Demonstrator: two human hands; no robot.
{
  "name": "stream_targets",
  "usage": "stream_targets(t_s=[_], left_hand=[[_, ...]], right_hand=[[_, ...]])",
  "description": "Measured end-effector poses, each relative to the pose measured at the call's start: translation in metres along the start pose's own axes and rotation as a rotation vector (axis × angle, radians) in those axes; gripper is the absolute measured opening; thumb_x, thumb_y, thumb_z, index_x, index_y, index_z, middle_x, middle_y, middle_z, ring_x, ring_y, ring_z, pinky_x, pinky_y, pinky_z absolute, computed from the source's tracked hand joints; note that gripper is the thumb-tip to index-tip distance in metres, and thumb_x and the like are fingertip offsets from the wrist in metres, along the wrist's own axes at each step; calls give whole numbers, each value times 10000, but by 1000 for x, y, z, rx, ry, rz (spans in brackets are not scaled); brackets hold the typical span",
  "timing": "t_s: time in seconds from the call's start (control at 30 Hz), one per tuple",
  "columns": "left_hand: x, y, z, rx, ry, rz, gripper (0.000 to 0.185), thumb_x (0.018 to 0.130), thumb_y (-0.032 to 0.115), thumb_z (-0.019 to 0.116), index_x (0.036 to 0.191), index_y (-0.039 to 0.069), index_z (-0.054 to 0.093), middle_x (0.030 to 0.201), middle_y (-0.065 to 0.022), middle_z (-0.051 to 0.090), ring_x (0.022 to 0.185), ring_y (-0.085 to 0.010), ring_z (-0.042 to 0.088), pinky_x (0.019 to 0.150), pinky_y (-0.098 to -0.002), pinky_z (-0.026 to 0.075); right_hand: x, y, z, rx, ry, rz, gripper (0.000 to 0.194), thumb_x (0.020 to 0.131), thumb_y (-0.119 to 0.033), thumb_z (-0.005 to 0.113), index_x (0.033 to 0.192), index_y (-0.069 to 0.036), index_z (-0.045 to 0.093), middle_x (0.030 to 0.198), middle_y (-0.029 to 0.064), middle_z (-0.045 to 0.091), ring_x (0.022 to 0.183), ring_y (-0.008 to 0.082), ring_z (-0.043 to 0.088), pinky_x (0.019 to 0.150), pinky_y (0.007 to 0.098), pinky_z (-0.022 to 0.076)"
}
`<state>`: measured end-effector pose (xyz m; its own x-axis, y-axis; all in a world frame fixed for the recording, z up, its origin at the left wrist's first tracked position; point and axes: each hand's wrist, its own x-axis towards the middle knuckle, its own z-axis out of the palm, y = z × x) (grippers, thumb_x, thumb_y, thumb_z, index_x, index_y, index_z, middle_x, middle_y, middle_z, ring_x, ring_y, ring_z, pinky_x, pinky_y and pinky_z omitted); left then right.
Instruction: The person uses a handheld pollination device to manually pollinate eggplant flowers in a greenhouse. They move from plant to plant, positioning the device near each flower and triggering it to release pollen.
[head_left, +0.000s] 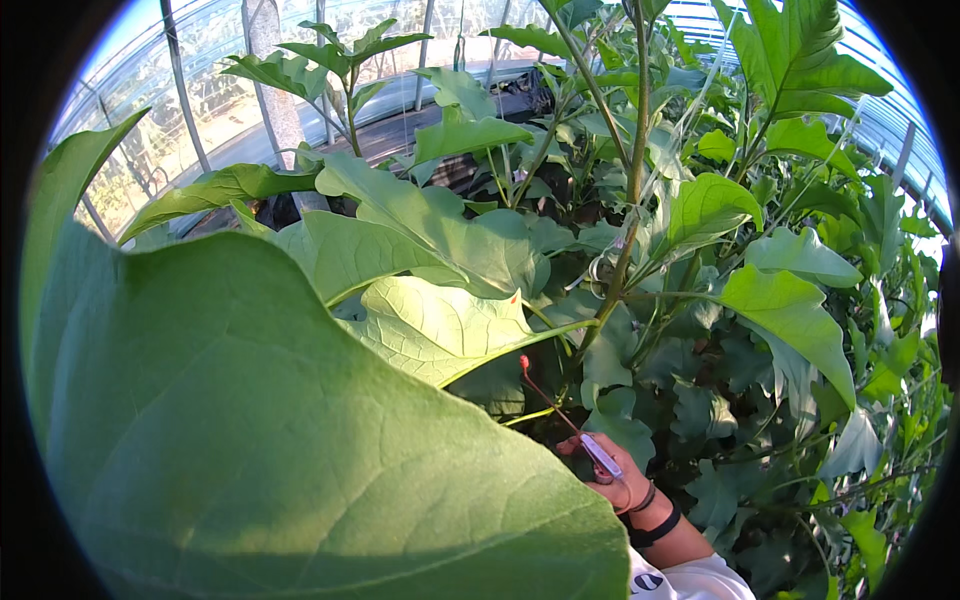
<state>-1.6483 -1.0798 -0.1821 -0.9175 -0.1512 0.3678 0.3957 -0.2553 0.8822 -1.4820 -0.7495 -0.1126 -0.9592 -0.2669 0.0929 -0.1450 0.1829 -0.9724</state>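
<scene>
My right hand (619, 469) is closed around a small pale purple handheld device (601, 457). A thin red rod (551, 401) rises from the device toward the upper left and ends in a round red tip (524, 362). That tip is near a sunlit leaf (442, 322) and left of the main plant stem (616, 277). Below the tip runs a thin yellow-green stalk (531, 416). The plants look like eggplants. A very large leaf (300, 427) close to the camera covers the lower left. My left hand is not in view.
Dense leaves (697, 360) crowd the right side. Pale strings (701, 94) run up among the stems. Behind the plants stand a grey post (274, 97), thin metal poles (184, 82) and clear plastic greenhouse sheeting (217, 45). Dark bands circle my right wrist.
</scene>
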Motion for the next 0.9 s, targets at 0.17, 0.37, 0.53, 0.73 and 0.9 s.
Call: stream_targets(t_s=[0.17, 0.37, 0.53, 0.73, 0.9], left_hand=[[21, 47, 25, 109, -139, 358, 358, 899, 147, 587, 1249, 73, 601, 1291, -195, 581, 1124, -316, 585, 963, -430, 453], [33, 151, 163, -99, -687, 947, 487, 902, 327, 608, 1318, 76, 560, 1364, -221, 528, 1133, -359, 556, 977, -485, 431], [38, 177, 210, -19, -1060, 965, 709, 787, 138, 629, 1464, 193, 426, 1554, -213, 323, 1346, -395, 406, 1081, -578, 310], [45, 182, 248, -304, -1339, 942, 636, 845, 279, 638, 1432, 110, 460, 1478, -213, 403, 1262, -386, 461, 1059, -517, 352], [47, 153, 270, -583, -1312, 980, 678, 819, 370, 670, 1430, 131, 500, 1397, -182, 522, 1194, -367, 545, 1016, -489, 425]], right_hand=[[62, 20, 58, -18, 135, -35, 690, 775, -144, 776, 1380, -41, 460, 1243, 89, 617, 864, 116, 576, 767, 251, 492], [156, 5, 77, 590, 377, -223, 705, 781, -143, 744, 1403, -25, 433, 1221, 132, 585, 1179, 242, 584, 965, 362, 460], [250, -43, 31, 427, 492, -549, 716, 815, -161, 675, 1436, 21, 368, 1249, 162, 572, 1184, 306, 580, 972, 384, 463], [333, -101, -41, 793, 263, -835, 605, 901, -254, 557, 1437, -38, 379, 1287, 148, 568, 1214, 333, 560, 919, 404, 514], [370, -111, -84, 665, 638, -717, 522, 987, -307, 529, 1437, -75, 403, 1306, 114, 578, 1232, 282, 562, 846, 365, 527]])
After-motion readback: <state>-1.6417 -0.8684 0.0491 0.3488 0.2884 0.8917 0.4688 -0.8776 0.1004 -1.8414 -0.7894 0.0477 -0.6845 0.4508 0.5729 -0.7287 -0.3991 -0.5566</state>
